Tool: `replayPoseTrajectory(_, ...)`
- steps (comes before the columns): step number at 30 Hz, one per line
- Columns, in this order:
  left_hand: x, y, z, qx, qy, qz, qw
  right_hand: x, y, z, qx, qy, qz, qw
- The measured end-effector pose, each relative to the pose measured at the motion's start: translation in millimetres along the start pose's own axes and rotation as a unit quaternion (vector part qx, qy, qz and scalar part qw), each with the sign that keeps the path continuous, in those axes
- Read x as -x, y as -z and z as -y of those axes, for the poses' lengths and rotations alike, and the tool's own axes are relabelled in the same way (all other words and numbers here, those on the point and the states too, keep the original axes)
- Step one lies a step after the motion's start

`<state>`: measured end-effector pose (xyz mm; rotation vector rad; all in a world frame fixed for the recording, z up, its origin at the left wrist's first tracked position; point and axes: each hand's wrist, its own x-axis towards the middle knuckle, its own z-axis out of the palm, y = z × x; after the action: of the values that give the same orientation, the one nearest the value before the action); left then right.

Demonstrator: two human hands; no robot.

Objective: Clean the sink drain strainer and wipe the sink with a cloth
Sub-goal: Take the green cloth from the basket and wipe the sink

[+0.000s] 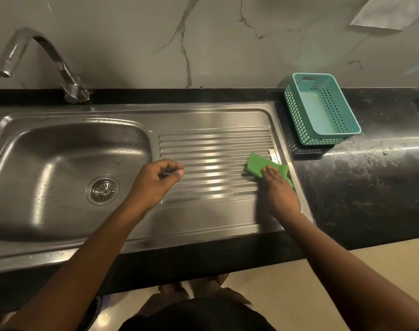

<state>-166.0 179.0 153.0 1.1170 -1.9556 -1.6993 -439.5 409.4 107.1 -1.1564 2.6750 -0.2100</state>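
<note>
A steel sink has a round drain strainer seated in the bottom of its bowl. To the right lies the ribbed drainboard. A green cloth lies at the drainboard's right end. My right hand presses flat on the cloth with straight fingers. My left hand hovers over the drainboard's left edge, fingers loosely curled and holding nothing.
A chrome tap arches over the bowl from the back left. A teal plastic basket stands on the black counter right of the sink, on a dark basket beneath. A marble wall rises behind.
</note>
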Motion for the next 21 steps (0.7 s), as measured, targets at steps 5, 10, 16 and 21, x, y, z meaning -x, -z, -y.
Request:
replayPoseTrajectory(5, 2, 2, 0, 0.009, -0.003, 0.001, 1.0, 14, -33, 82, -0.009, -0.071, -0.041, 0.997)
replayPoseTrajectory(10, 0, -3, -7, 0.025, -0.001, -0.02, 0.999, 43, -70, 208, -0.067, 0.156, 0.031, 0.985)
replayPoseTrajectory(16, 0, 3, -19, 0.006, 0.0, -0.036, 0.999, 38, -75, 225, -0.017, 0.386, 0.087, 0.918)
replayPoseTrajectory(21, 2, 1, -19, 0.017, 0.002, -0.046, 0.999, 7, -50, 133, -0.034, 0.283, 0.061, 0.957)
